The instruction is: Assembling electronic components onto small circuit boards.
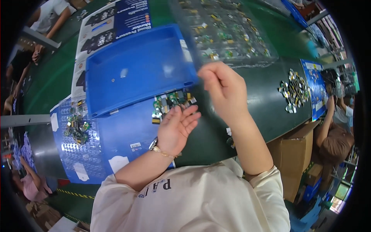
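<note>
My left hand (176, 125) is turned palm up with its fingers spread, at the near edge of a heap of small green circuit boards (166, 102). Nothing shows in its palm. Raised beside the right corner of the blue plastic bin (139, 98), my right hand (225, 86) has its fingers curled closed; what they hold, if anything, is hidden. The bin holds only a couple of tiny bits. The board heap lies against the bin's near wall, on a blue printed cardboard sheet (123, 133).
A clear blister tray (232, 33) full of small boards lies beyond my right hand. Another clear tray (79, 150) with loose boards is at left. A board pile (295, 91) lies on the green table (262, 104) at right, above a cardboard box (290, 158). Co-workers sit around.
</note>
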### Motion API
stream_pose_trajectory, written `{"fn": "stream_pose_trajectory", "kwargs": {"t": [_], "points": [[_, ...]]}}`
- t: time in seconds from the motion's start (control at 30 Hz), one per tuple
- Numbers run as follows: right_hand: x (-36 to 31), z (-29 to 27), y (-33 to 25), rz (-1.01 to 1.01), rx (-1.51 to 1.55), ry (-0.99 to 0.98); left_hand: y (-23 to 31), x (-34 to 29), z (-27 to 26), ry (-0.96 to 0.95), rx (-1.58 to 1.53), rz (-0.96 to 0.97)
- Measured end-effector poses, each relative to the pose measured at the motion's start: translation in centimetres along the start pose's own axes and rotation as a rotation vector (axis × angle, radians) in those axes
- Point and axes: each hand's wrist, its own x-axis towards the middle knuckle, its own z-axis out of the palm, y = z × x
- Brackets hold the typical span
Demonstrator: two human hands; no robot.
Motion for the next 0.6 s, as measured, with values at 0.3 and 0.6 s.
{"fn": "stream_pose_trajectory", "kwargs": {"t": [0.3,0.6], "points": [[2.2,4.8,1.7,-0.403,-0.570,-0.186,-0.3,-0.1,0.0,-0.114,-0.091,0.017],[0.0,2.5,2.3,-0.350,-0.641,-0.417,-0.2,0.2,0.5,-0.155,0.165,-0.199]]}}
